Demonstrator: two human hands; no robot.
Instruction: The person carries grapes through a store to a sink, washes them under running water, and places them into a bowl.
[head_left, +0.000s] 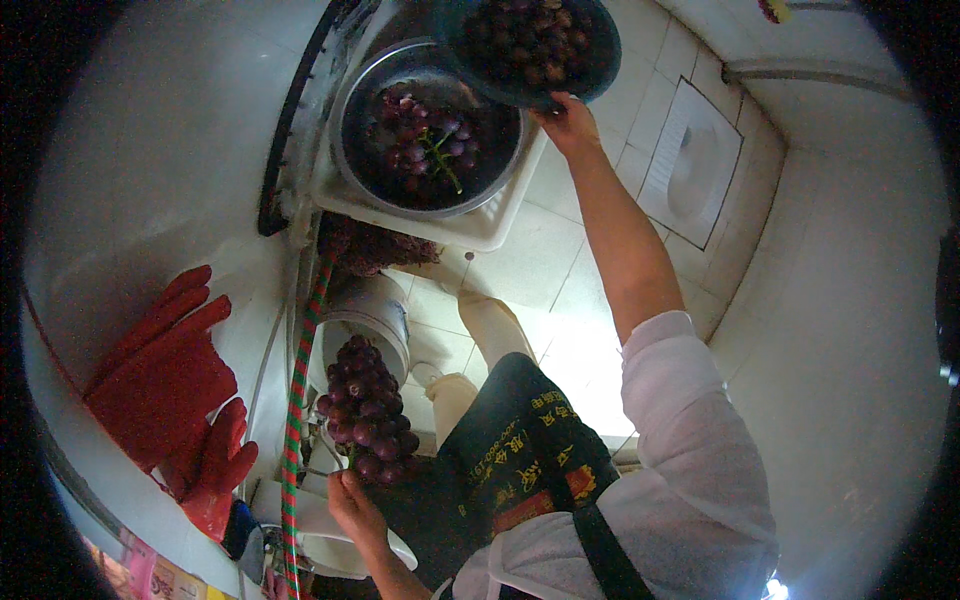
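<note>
My left hand grips the stem end of a bunch of red-purple grapes, which is held above a white bucket. With my right hand I hold the near rim of a dark green basin. Many round brownish fruits, too dim to name surely, lie in it. The basin overlaps the upper right of a round metal pot. Inside the pot are dark grapes and a green grape stem.
The pot stands on a white sink. A red-and-green striped pole rises on the left beside a mop head. Red rubber gloves hang on the left wall. A squat toilet is set in the tiled floor.
</note>
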